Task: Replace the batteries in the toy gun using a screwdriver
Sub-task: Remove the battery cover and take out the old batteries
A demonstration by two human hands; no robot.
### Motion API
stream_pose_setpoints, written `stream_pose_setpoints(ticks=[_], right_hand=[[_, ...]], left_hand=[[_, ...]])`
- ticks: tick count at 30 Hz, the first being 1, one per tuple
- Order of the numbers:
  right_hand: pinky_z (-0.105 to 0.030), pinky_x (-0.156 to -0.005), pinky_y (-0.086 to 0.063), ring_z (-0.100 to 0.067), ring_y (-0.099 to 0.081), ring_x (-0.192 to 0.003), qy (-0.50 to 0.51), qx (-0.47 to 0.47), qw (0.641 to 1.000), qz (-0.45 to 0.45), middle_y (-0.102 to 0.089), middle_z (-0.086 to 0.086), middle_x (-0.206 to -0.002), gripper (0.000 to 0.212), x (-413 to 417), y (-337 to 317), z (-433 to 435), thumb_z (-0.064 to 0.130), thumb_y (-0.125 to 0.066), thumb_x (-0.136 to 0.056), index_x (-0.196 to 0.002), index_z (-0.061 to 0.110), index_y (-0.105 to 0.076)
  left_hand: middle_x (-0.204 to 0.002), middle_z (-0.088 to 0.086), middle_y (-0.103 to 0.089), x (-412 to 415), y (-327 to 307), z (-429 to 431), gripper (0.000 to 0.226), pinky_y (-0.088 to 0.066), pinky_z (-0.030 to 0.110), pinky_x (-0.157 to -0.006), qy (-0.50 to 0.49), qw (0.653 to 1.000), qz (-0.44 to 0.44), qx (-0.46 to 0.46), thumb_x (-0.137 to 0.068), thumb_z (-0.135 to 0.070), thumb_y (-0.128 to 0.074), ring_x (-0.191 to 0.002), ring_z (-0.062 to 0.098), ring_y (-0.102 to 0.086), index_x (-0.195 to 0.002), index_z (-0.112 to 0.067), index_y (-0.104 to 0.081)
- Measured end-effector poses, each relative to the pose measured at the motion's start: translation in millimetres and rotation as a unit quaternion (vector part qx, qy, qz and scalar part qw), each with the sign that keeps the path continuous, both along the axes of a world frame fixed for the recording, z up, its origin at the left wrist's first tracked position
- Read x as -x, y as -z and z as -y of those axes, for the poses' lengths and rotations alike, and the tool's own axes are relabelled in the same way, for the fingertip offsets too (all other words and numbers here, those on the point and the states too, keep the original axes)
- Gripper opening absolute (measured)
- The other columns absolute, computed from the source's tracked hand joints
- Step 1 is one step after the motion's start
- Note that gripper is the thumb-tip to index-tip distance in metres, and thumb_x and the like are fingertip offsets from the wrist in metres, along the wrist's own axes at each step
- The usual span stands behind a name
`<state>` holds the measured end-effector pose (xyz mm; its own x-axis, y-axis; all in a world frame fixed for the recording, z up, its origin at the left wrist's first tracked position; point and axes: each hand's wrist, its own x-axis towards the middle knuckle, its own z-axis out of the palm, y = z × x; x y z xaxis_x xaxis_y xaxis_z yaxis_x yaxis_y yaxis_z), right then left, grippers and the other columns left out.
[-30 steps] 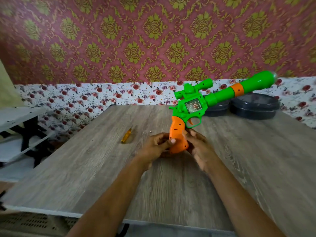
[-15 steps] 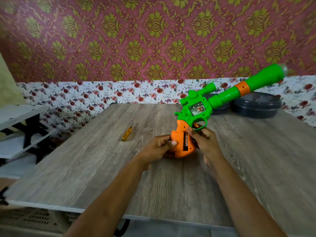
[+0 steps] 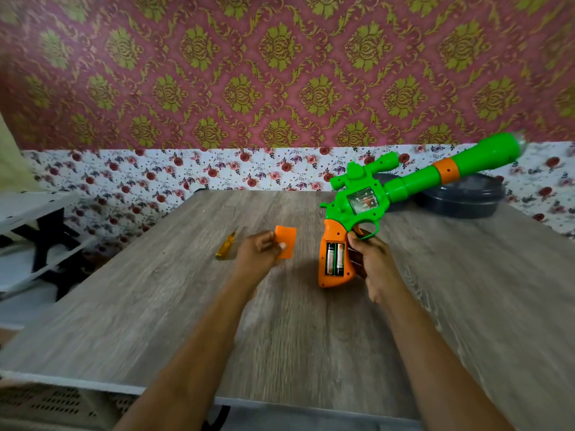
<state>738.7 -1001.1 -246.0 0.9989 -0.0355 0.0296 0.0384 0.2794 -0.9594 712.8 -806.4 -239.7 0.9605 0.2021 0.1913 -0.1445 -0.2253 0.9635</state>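
- Between the thumb and fingers (image 3: 275, 247) of the left hand (image 3: 259, 250) sits the orange battery cover (image 3: 287, 242), pinched by one edge above the desk (image 3: 311, 337). So shallow a pinch could let the small plate slip and skitter away.
- Curled round the front of the grip, just under the trigger guard, the fingers of the right hand (image 3: 373, 262) hold the toy gun (image 3: 367, 202) butt-down, its barrel slanting up and away to the right. Whether the butt touches the desk I cannot tell. The long barrel likely makes it nose-heavy, so a slackened hold could let it swing down.
- Two batteries (image 3: 334, 259) lie side by side in the open compartment, facing the camera. A careless tilt could spill them, and replacements put in the wrong way round would leave the toy dead.
- No fresh batteries are in view.
- Just left of the left hand the screwdriver (image 3: 226, 247) lies on the desk. Setting the cover down there could nudge it into rolling.
- I cannot make out the cover's screw. Against the busy wood grain it would be easy to lose.
- Under the barrel, at the desk's back edge, stand dark round containers (image 3: 463, 197) that a swinging muzzle could strike.
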Motion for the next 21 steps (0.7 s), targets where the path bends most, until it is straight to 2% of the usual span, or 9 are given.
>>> stream_pose_setpoints(ticks=[1,3,5,6,8,12,16,18,21], right_hand=[[-0.028,-0.068,-0.046,-0.016,-0.061,-0.083,-0.001,0.0,1.0,-0.002,-0.067,0.002,-0.09,0.009,-1.8,0.9,-0.8,0.017,-0.058,-0.089,-0.084,0.02,-0.065],[-0.033,-0.078,-0.049,-0.019,-0.062,-0.087,0.005,-0.003,1.0,-0.005,-0.067,0.0,-0.091,0.008,-5.0,2.8,-1.6,0.016,-0.059,-0.088,-0.085,0.019,-0.065],[-0.041,-0.09,-0.048,-0.023,-0.062,-0.092,0.003,-0.01,1.0,-0.01,-0.068,-0.002,-0.093,0.007,-7.1,5.2,-0.7,0.015,-0.06,-0.086,-0.085,0.018,-0.066],[-0.044,-0.094,-0.047,-0.024,-0.062,-0.093,-0.003,-0.016,1.0,-0.012,-0.068,-0.003,-0.093,0.007,-8.5,6.4,-0.5,0.014,-0.06,-0.086,-0.084,0.017,-0.066],[-0.048,-0.098,-0.045,-0.024,-0.063,-0.092,-0.017,-0.021,1.0,-0.012,-0.069,-0.003,-0.092,0.008,-10.4,9.6,1.2,0.014,-0.06,-0.086,-0.083,0.017,-0.067],[-0.052,-0.101,-0.042,-0.027,-0.062,-0.102,-0.034,-0.021,0.999,-0.01,-0.07,-0.003,-0.098,0.009,-14.4,14.5,2.9,0.016,-0.061,-0.085,-0.085,0.019,-0.069],[-0.051,-0.101,-0.042,-0.026,-0.062,-0.102,-0.048,-0.027,0.998,0.0,-0.071,-0.001,-0.096,0.01,-16.1,13.6,2.2,0.015,-0.06,-0.085,-0.086,0.019,-0.069],[-0.05,-0.101,-0.042,-0.024,-0.063,-0.098,-0.049,-0.036,0.998,0.002,-0.072,0.001,-0.091,0.01,-16.2,13.6,1.5,0.014,-0.06,-0.085,-0.085,0.018,-0.068],[-0.05,-0.101,-0.042,-0.022,-0.063,-0.094,-0.057,-0.052,0.997,0.002,-0.073,0.004,-0.082,0.011,-16.5,13.6,1.0,0.013,-0.059,-0.085,-0.085,0.018,-0.068]], left_hand=[[-0.089,0.019,-0.064,-8.2,0.4,-1.1,0.013,-0.052,0.033,-0.072,-0.02,0.995,0.021,-0.096,-0.092,-0.007,-0.056,-0.079,0.018,-0.058,-0.094,0.002,-0.064],[-0.077,0.012,-0.061,-22.6,-6.5,3.9,0.017,-0.038,0.027,-0.061,-0.043,0.95,0.054,-0.304,-0.093,-0.013,-0.052,-0.071,0.017,-0.053,-0.086,-0.003,-0.065],[-0.086,0.007,-0.068,-37.7,-16.5,9.9,0.023,-0.034,0.025,-0.058,-0.047,0.911,0.076,-0.402,-0.095,-0.016,-0.048,-0.071,0.02,-0.058,-0.104,-0.012,-0.069],[-0.094,0.007,-0.07,-48.4,-18.6,11.8,0.028,-0.037,0.024,-0.06,-0.044,0.901,0.08,-0.424,-0.096,-0.015,-0.046,-0.074,0.022,-0.061,-0.115,-0.016,-0.067],[-0.106,0.01,-0.071,-70.5,-16.3,15.6,0.034,-0.043,0.026,-0.061,-0.038,0.882,0.068,-0.465,-0.097,-0.012,-0.044,-0.078,0.025,-0.065,-0.124,-0.02,-0.063],[-0.118,0.013,-0.066,-99.8,-8.5,20.5,0.041,-0.05,0.034,-0.073,-0.039,0.862,0.011,-0.505,-0.095,-0.001,-0.043,-0.094,0.029,-0.065,-0.126,-0.021,-0.061],[-0.124,0.014,-0.059,-109.1,0.4,20.7,0.044,-0.051,0.037,-0.083,-0.013,0.821,-0.051,-0.568,-0.091,-0.002,-0.049,-0.11,0.031,-0.059,-0.129,-0.02,-0.057],[-0.126,0.014,-0.059,-108.8,3.5,17.2,0.043,-0.052,0.038,-0.086,-0.003,0.828,-0.055,-0.559,-0.091,-0.004,-0.049,-0.111,0.031,-0.058,-0.129,-0.021,-0.057],[-0.129,0.013,-0.059,-95.7,-1.2,7.8,0.04,-0.05,0.039,-0.092,-0.032,0.87,-0.009,-0.492,-0.093,-0.01,-0.046,-0.113,0.029,-0.058,-0.13,-0.02,-0.057]])
